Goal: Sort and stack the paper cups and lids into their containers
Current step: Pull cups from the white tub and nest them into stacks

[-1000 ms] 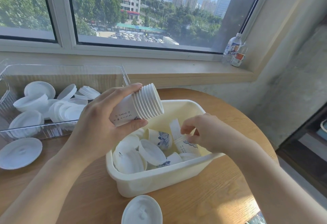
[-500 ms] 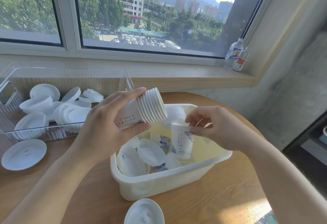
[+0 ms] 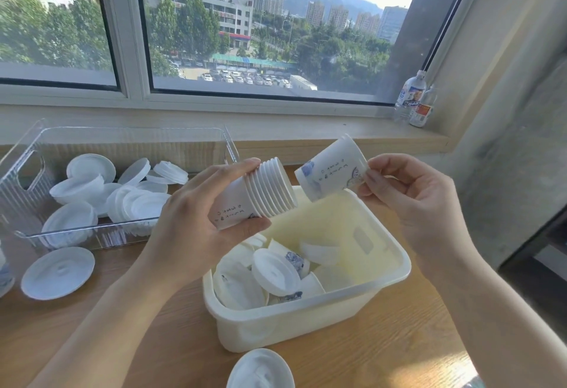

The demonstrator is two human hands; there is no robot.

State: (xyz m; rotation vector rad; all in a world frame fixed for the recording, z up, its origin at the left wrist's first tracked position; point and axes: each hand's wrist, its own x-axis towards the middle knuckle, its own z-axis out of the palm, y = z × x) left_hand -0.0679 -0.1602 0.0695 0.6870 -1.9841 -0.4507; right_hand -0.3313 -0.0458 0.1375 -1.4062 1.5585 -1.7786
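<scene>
My left hand (image 3: 196, 212) grips a tilted stack of nested paper cups (image 3: 260, 192), rims pointing right. My right hand (image 3: 411, 200) holds a single paper cup (image 3: 329, 169) with blue print by its rim, base aimed at the stack's mouth, a small gap between them. Both hover over the cream plastic tub (image 3: 306, 320), which holds several white lids (image 3: 274, 271) and a few loose cups. A clear plastic bin (image 3: 27, 173) at the left holds several white lids.
The round wooden table (image 3: 153, 341) carries a loose lid (image 3: 58, 272) at the left and another lid (image 3: 260, 369) at the front edge. Two bottles (image 3: 412, 99) stand on the window sill at the right. A concrete wall rises at the right.
My right hand picked a cup out of the tub, lifted it and turned it sideways toward the stack's mouth. The left hand with the stack stayed about where it was.
</scene>
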